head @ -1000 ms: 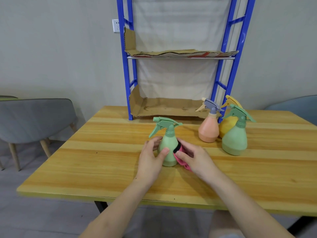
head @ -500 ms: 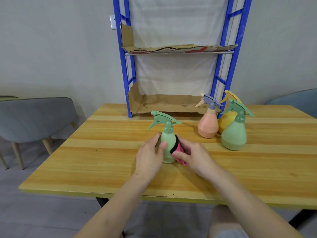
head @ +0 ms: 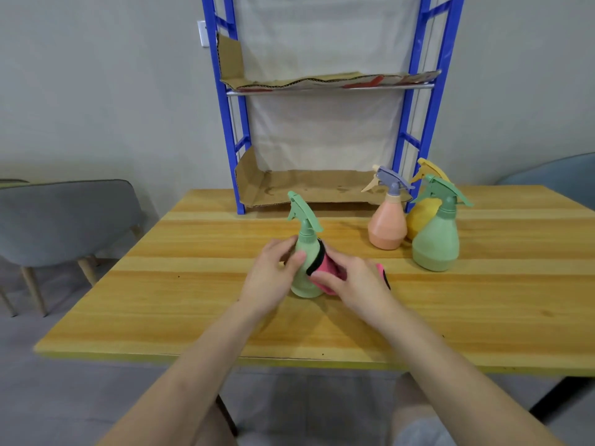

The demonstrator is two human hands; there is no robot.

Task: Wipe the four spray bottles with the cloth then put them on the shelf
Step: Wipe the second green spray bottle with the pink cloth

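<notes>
A light green spray bottle (head: 306, 252) stands upright on the wooden table (head: 193, 284), its nozzle pointing away and to the left. My left hand (head: 273, 272) grips its body from the left, thumb on the front. My right hand (head: 351, 278) holds a pink cloth with a black edge (head: 323, 267) and presses it against the bottle's right side. At the back right stand an orange bottle with a grey trigger (head: 388, 226), a yellow bottle (head: 423, 210) and a larger green bottle (head: 436, 239), close together. The blue shelf (head: 425, 130) stands behind them, lined with cardboard.
The shelf's lower level (head: 315, 188) sits at table height and its upper level (head: 328, 83) holds a flat cardboard sheet. A grey chair (head: 67, 217) stands left of the table and a blue chair (head: 560, 178) at the far right.
The bottle has turned in my left hand, so its trigger now points away from me instead of to the left. The cloth has moved up the bottle's right side.
</notes>
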